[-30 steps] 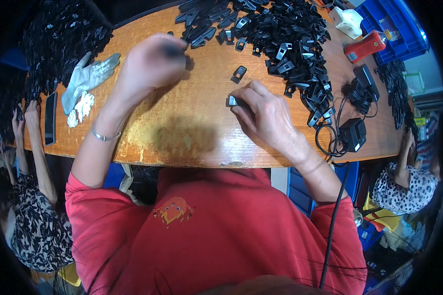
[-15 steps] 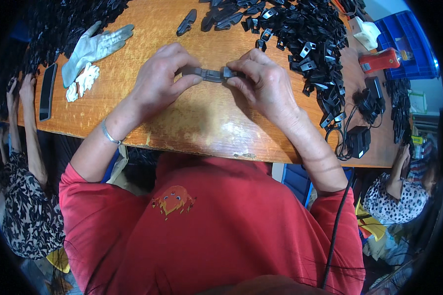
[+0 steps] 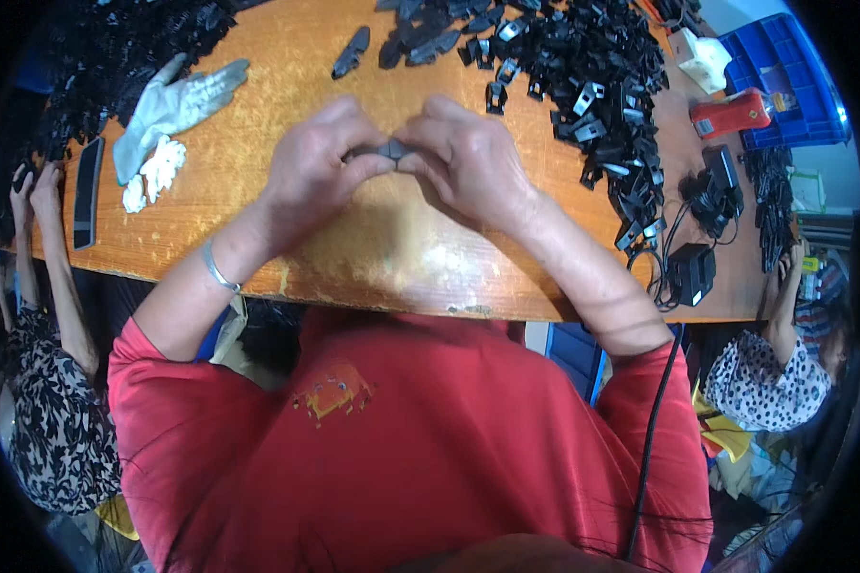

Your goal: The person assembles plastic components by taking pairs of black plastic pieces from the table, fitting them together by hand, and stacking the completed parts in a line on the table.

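Observation:
Both my hands meet above the middle of the wooden table. My left hand pinches one end of a black plastic part, thumb below and fingers above. Close against it, my right hand has its fingers closed on the other end. Only a short dark stretch of the part shows between the fingertips, so the rest of its shape is hidden. Beyond my hands a single slim black piece lies by itself on the wood.
A large pile of black plastic clips spreads at the far right; another dark heap lies far left. A grey glove, crumpled white gloves and a phone lie left. Right are a blue crate, red package and black adapter. Co-workers sit at both sides.
My right hand has moved left until its fingertips almost touch my left hand's. Much less of the black part shows between them now.

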The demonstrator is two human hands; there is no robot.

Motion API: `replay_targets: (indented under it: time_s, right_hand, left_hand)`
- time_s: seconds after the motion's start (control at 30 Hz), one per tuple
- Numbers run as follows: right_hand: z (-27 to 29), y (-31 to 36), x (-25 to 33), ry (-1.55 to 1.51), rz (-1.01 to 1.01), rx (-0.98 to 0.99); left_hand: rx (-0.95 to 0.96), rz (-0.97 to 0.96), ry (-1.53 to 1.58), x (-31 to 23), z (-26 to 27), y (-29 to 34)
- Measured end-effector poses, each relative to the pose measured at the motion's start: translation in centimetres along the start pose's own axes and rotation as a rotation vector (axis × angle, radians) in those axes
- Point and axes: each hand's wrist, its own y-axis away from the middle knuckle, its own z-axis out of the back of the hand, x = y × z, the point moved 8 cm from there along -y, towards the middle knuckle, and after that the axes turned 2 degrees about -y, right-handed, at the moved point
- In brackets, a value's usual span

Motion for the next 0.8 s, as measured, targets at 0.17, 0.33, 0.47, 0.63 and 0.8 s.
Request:
replay_targets:
  time_s: [0.17, 0.33, 0.47, 0.63, 0.8]
  right_hand:
    - [0.6, 1.8, 0.5, -0.147, -0.068, 0.202]
    - [7.1, 1.4, -4.1, 0.323, -0.382, -0.112]
    - [5.0, 0.0, -6.5, 0.486, -0.503, -0.001]
    - [5.0, 0.4, -7.6, 0.362, -0.443, -0.007]
    - [5.2, 2.2, -6.3, -0.125, -0.508, -0.045]
  left_hand:
    - [0.253, -0.015, 0.191, -0.2, 0.5, -0.8]
    - [-0.125, 0.151, -0.125, 3.7, 4.1, -4.2]
    - [-0.193, 0.187, -0.467, 6.1, 2.7, -8.2]
    - [0.078, 0.403, -0.224, 7.6, 1.0, -9.5]
    - [0.004, 0.425, 0.249, 8.4, 0.8, -6.4]
